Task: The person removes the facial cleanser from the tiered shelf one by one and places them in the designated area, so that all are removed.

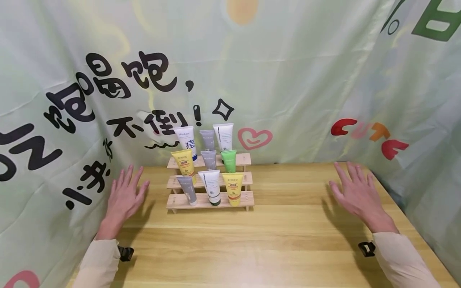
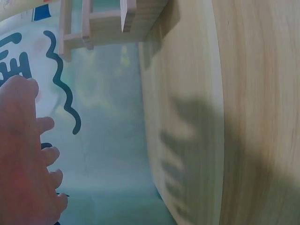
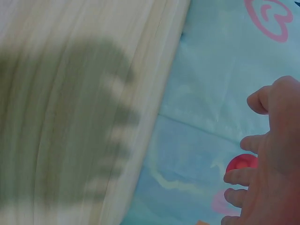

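My left hand (image 1: 124, 195) is held over the table's left side, fingers spread, holding nothing; its shadow falls on the wood. Likewise my right hand (image 1: 356, 195) hovers palm down over the right side with nothing in it. Nearer to the left hand stands a three-step wooden rack (image 1: 235, 197) of squeeze tubes. The top step bears a white tube with a blue cap (image 1: 187, 142), a grey tube (image 1: 207, 140) and a white tube (image 1: 225, 138). A yellow tube (image 1: 184, 162), a grey and a green tube (image 1: 228, 161) fill the middle. On the bottom are grey, white (image 1: 211, 186) and yellow tubes (image 1: 234, 188).
The wooden table (image 1: 288, 240) reaches back to a printed curtain (image 1: 288, 92) that hangs along the rear and both sides. Dark wrist devices (image 1: 126, 253) sit at both sleeves.
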Available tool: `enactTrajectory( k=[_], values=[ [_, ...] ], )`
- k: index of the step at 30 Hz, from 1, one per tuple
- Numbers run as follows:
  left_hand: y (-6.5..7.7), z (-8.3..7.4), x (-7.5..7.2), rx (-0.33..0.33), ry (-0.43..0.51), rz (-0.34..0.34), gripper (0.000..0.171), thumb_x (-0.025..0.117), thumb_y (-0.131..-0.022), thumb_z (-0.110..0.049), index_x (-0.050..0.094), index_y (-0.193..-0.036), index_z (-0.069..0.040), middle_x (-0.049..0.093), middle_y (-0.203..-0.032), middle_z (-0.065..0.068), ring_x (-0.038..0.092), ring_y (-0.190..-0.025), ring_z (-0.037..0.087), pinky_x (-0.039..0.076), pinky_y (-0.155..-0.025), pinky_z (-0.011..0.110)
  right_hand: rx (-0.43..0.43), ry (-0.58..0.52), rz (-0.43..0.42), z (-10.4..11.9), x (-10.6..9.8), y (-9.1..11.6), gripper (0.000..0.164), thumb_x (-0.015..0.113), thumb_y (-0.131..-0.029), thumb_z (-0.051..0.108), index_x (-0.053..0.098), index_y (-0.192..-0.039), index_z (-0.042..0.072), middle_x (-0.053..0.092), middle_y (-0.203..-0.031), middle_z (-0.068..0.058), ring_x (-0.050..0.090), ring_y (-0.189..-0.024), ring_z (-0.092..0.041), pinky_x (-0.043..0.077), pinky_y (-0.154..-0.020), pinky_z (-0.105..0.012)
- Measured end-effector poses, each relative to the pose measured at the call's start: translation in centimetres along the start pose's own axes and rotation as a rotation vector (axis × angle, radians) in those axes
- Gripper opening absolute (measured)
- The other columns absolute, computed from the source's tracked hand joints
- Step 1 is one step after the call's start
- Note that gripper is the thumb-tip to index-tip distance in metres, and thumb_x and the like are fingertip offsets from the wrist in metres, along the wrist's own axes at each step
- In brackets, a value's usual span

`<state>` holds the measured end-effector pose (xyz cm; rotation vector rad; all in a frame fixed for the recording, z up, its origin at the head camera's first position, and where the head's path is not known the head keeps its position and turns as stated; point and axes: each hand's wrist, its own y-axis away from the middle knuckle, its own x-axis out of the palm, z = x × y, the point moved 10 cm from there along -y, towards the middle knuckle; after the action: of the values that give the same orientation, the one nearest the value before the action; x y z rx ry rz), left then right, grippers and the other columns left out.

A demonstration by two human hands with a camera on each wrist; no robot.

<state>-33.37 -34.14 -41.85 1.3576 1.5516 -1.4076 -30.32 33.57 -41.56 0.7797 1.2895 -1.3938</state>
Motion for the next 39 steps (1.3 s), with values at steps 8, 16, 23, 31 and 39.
enactTrajectory(
  k=[8, 16, 23, 31, 39],
  values=[
    [0.2, -1.6, -0.1, -0.017, 0.159, -0.049, 0.063, 0.026, -0.112, -0.044, 0.018, -0.164, -0.007, 0.006, -0.168, 0.025, 0.002, -0.151, 0.052, 0.004, -0.117, 0.072, -0.004, -0.046, 0.022, 1.9, -0.2, -0.6, 0.072, 0.042, -0.108, 0.046, 0.021, -0.162, 0.003, 0.016, -0.161, -0.037, 0.01, -0.148, -0.056, 0.011, -0.109, -0.08],
    [0.7, -3.7, 0.0, -0.049, 0.327, -0.128, 0.057, 0.035, -0.112, -0.038, 0.035, -0.159, -0.005, 0.023, -0.161, 0.033, 0.025, -0.142, 0.06, 0.02, -0.109, 0.078, -0.113, -0.167, -0.159, 5.8, -2.4, -1.5, 0.059, 0.059, -0.104, 0.023, 0.038, -0.153, -0.001, 0.041, -0.146, -0.035, 0.035, -0.134, -0.056, 0.027, -0.105, -0.075],
    [1.4, -4.5, 1.4, -0.064, 0.446, -0.147, 0.054, 0.038, -0.112, -0.035, 0.039, -0.156, -0.003, 0.037, -0.154, 0.031, 0.038, -0.136, 0.054, 0.031, -0.107, 0.073, -0.154, -0.266, -0.284, 8.8, -3.8, -1.9, 0.035, 0.059, -0.099, -0.003, 0.061, -0.134, -0.002, 0.067, -0.122, -0.026, 0.062, -0.103, -0.047, 0.049, -0.082, -0.063],
    [2.2, -5.0, 3.0, -0.135, 0.645, -0.182, 0.045, 0.045, -0.111, -0.029, 0.05, -0.147, -0.001, 0.05, -0.143, 0.028, 0.056, -0.12, 0.05, 0.05, -0.094, 0.066, -0.14, -0.43, -0.271, 11.4, -3.0, -3.4, 0.033, 0.061, -0.104, 0.012, 0.062, -0.134, 0.0, 0.066, -0.129, -0.021, 0.06, -0.119, -0.042, 0.048, -0.094, -0.062],
    [3.4, -4.4, 5.3, -0.238, 0.789, -0.181, 0.036, 0.054, -0.108, -0.019, 0.056, -0.139, 0.0, 0.056, -0.14, 0.023, 0.06, -0.121, 0.043, 0.054, -0.096, 0.032, -0.154, -0.549, -0.262, 14.7, -2.9, -5.0, 0.033, 0.062, -0.103, 0.013, 0.063, -0.135, 0.006, 0.067, -0.131, -0.013, 0.061, -0.121, -0.034, 0.047, -0.1, -0.058]
  ],
)
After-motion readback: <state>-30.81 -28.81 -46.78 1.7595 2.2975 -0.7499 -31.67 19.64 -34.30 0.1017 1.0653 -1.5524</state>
